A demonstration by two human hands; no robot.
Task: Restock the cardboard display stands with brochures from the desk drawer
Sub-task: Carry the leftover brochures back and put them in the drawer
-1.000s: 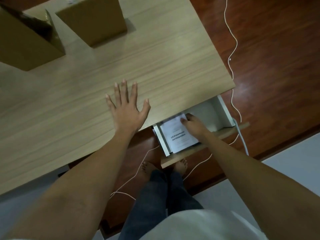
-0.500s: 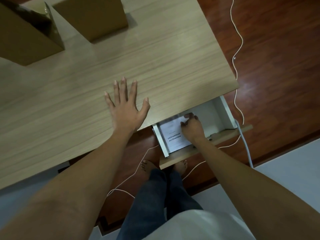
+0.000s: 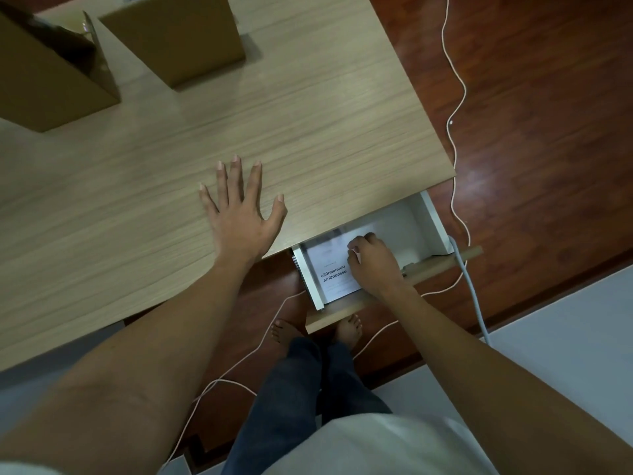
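Left hand (image 3: 241, 219) flat with fingers spread on the desk (image 3: 308, 125) near its front edge, right hand (image 3: 373, 264) curled over the brochures (image 3: 329, 272) in the open drawer (image 3: 411, 228) at the desk's front right corner, stands (image 3: 178, 39) at the far edge

White brochures (image 3: 330, 272) lie flat in the open drawer (image 3: 411, 224); two cardboard stands (image 3: 178, 39) on desk

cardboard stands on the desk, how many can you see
2. One cardboard stand sits at the desk's far left corner, cut off by the picture's edge. The other cardboard stand stands just right of it, also cropped at the top. More may lie out of view.
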